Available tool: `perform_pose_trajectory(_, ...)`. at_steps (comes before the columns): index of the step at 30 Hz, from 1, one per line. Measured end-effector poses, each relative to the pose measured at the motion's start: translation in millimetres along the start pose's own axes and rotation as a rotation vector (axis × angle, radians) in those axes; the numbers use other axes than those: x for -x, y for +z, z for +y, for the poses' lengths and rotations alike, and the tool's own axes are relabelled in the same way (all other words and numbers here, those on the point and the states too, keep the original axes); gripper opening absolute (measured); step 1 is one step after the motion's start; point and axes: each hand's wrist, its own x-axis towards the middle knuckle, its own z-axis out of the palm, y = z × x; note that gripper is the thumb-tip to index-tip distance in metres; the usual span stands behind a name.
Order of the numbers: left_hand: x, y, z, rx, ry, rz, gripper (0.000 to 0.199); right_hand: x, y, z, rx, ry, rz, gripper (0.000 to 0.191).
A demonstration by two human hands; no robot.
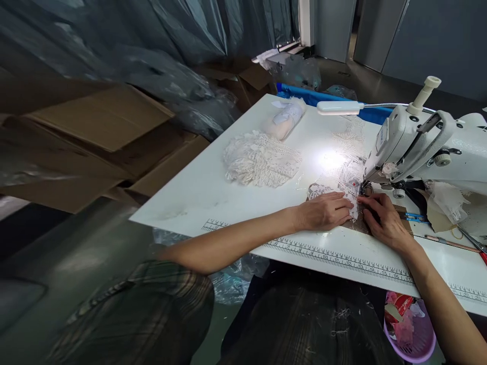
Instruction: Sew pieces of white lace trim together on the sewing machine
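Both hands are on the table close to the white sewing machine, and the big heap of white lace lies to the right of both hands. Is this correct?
Not fully. The head view shows the heap of white lace to the left of both hands, not to the right. The left hand and right hand are indeed close to the sewing machine.

Brown cardboard boxes, 1 purple basket

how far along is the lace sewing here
One piece seems partway: both hands guide lace at the sewing machine. Lace beyond the needle looks already fed through. The loose lace pile and wrapped bundle may be left, but I can't tell whether they're finished.
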Motion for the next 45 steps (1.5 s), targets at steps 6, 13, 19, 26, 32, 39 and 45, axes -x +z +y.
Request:
perform_pose_trajectory(6,1.9,-2.1,-2.2,0.066,-0.030,-0.014,0.023,0.7,-5.6,5.0,-0.116,0.033,-0.031,0.039)
perform_pose_trajectory(13,-0.2,-2.8,0.2,0.027,-0.026,0.014,0.023,-1.7,2.0,-0.3,0.038,-0.067,-0.003,0.039)
perform_pose_trajectory(19,1.3,-0.1,-2.6,0.063,-0.010,0.017,0.021,2.3,-0.5,1.3,-0.128,0.132,0.045,0.040)
perform_pose_trajectory(26,2.5,-1.4,-8.9,0.083,-0.017,0.024,0.022,2.1,-6.7,3.3,-0.172,0.205,0.069,0.033)
perform_pose_trajectory(32,-1.0,-1.1,-7.1,0.035,0.023,0.141,0.020,-0.6,-6.6,1.8,-0.157,0.202,0.082,0.029)
perform_pose_trajectory(39,0.8,2.9,-6.1,0.026,-0.024,0.153,0.022,1.6,-5.4,-2.9,-0.148,0.102,0.067,0.031)
perform_pose_trajectory(45,-2.1,-2.9,-5.4,0.236,-0.270,0.161,0.021,3.2,-7.7,-15.4,-0.141,-0.076,-0.095,0.033)
